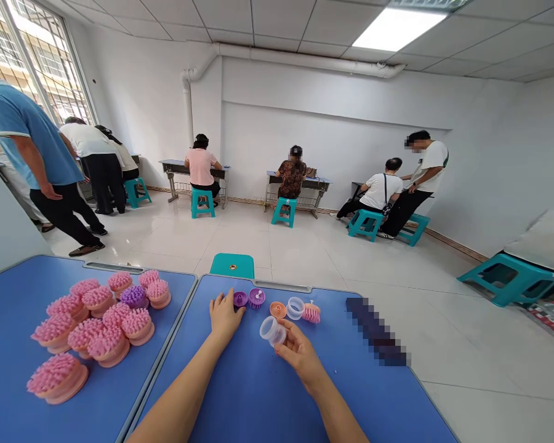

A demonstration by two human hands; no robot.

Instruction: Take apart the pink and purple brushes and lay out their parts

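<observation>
The right grip (300, 358) was clamped on a clear, empty-looking plastic cup (272, 331), which lay tilted on its side over the blue bench (258, 394). The left grip (225, 315) lay open, just beside a purple brush head (240, 299).

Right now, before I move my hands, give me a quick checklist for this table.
Right hand on the clear plastic cup: ok, its fingers touch the cup.
Left hand off the purple cap: cannot tell, its fingers are right beside it.
Orange disc and clear ring apart: cannot tell, they sit very close.
Pile of pink brushes kept on the neighbouring table: ok.
No other person's hands on the blue table: ok.
</observation>
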